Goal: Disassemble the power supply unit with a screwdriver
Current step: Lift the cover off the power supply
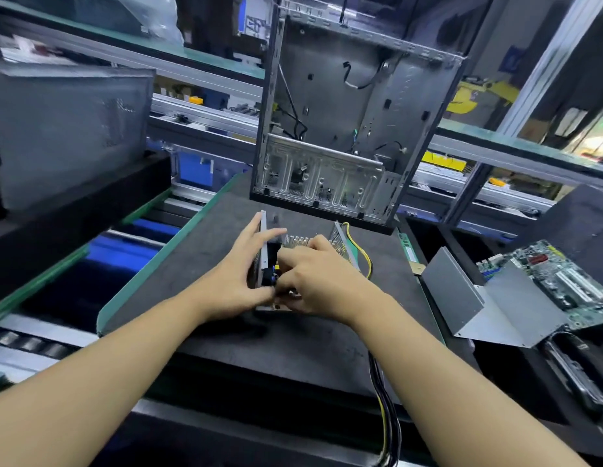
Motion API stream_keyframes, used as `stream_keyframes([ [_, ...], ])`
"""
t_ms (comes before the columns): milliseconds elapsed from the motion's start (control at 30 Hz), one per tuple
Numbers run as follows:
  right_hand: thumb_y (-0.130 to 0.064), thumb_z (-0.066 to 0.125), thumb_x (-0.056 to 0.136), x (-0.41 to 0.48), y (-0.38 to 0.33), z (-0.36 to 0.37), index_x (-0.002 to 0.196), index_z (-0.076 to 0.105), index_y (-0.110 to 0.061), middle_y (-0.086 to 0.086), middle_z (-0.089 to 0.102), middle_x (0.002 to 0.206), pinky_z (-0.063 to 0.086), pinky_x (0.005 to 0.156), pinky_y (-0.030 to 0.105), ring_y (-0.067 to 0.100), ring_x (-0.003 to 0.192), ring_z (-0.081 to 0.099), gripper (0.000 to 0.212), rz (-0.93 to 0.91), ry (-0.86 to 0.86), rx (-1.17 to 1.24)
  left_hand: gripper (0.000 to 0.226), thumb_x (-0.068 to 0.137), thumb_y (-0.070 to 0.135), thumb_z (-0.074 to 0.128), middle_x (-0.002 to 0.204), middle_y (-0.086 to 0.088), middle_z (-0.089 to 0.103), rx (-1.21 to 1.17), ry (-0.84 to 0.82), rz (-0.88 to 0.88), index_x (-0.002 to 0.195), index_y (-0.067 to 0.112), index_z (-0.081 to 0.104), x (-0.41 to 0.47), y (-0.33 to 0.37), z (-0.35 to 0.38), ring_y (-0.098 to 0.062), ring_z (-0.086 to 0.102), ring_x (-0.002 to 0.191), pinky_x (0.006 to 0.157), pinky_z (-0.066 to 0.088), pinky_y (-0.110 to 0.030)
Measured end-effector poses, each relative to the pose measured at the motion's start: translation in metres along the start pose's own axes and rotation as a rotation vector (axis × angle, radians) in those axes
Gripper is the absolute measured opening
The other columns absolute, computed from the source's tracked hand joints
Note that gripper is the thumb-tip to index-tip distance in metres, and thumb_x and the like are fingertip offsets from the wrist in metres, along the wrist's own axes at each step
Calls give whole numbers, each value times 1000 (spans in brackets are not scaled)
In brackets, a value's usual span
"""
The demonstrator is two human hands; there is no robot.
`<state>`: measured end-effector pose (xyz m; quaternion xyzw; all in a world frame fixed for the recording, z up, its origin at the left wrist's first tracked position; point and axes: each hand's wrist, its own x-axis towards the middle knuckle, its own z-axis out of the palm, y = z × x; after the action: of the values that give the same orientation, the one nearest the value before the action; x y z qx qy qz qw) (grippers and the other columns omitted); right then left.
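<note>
The power supply unit [295, 241] is found opened, standing on the dark mat [205, 237], with both hands upon it. Bare mat is observed on the near side of the unit and to its left, as far as the green edge strip [138, 274]. Beyond that strip, further left of the unit, a roller conveyor [30, 345] is seen. Directly behind the unit an open computer case [354, 129] stands upright, near but apart from it, closing off the far side. On the unit's right a cable bundle [365, 261] leaves its perforated wall. Well to the right, a bent metal cover [488, 298] and a circuit board [556, 278] are laid.

The left hand [239, 274] is set against the unit's upright left wall, fingers stretched over its top edge and thumb at its near end, so that the wall is clasped between them. The right hand [322, 281] is arched over the unit's interior with fingers curled downward. Whether anything is held beneath cannot be told. Both forearms are extended forward, converging on the unit.
</note>
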<state>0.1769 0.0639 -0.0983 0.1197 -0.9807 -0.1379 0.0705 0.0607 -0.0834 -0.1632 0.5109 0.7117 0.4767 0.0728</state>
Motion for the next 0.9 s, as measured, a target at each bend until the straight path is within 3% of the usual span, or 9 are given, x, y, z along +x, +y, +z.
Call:
stream_keyframes([
  [100,-49,58,92,3,0,0,94,74,-29,-6,47,91,31,84,39,17,90,54,26,-26,-17,-34,88,68,32,72,162,29,-15,16,-24,-7,140,60,30,-1,1,-2,27,6,138,101,32,-8],
  [200,-39,60,92,9,1,-1,92,71,-26,-6,50,92,31,84,39,17,92,54,17,-74,-32,-39,91,67,32,77,159,33,-20,41,-42,-16,139,58,27,-2,2,-2,38,25,120,91,44,-10],
  [267,-34,62,91,10,4,0,93,71,-24,-5,52,93,30,81,37,17,92,52,14,-89,-32,-2,92,68,30,79,158,34,-22,43,-48,-23,138,57,26,-3,1,-2,33,37,117,85,46,-9],
  [367,-32,61,92,10,6,2,93,69,-22,-5,52,93,28,80,36,17,94,51,12,-105,-25,4,90,63,41,75,158,33,-22,28,-42,-20,137,58,26,-4,3,-1,13,47,127,79,43,-2],
  [433,-31,61,92,8,5,6,90,67,-20,-3,53,93,29,79,37,18,95,50,12,-109,0,-9,90,63,40,75,159,31,-22,21,-33,-7,136,58,26,-3,1,0,2,45,135,80,40,-1],
  [633,-15,70,81,2,4,14,78,64,-15,0,52,88,30,76,38,22,90,50,6,-63,64,15,94,71,20,82,161,25,-24,39,-16,16,140,52,26,-1,-5,3,-11,34,147,88,39,-7],
  [767,-9,68,75,3,0,16,77,59,-14,2,49,87,35,73,41,24,85,52,11,-70,54,-22,96,70,17,78,159,26,-27,70,-28,-8,140,51,24,1,-6,5,-19,35,146,92,44,-26],
  [833,-6,69,72,1,-1,16,77,60,-12,5,53,88,36,73,41,26,84,55,12,-65,87,-13,96,70,19,79,159,26,-28,82,-25,-5,139,54,22,0,-5,6,-17,26,150,101,46,-35],
  [900,-4,68,77,2,-4,10,81,64,-8,8,58,91,35,71,39,29,85,58,6,-38,157,131,97,70,23,80,159,24,-29,85,-32,-3,135,61,19,0,-4,5,-15,20,152,104,45,-38],
])
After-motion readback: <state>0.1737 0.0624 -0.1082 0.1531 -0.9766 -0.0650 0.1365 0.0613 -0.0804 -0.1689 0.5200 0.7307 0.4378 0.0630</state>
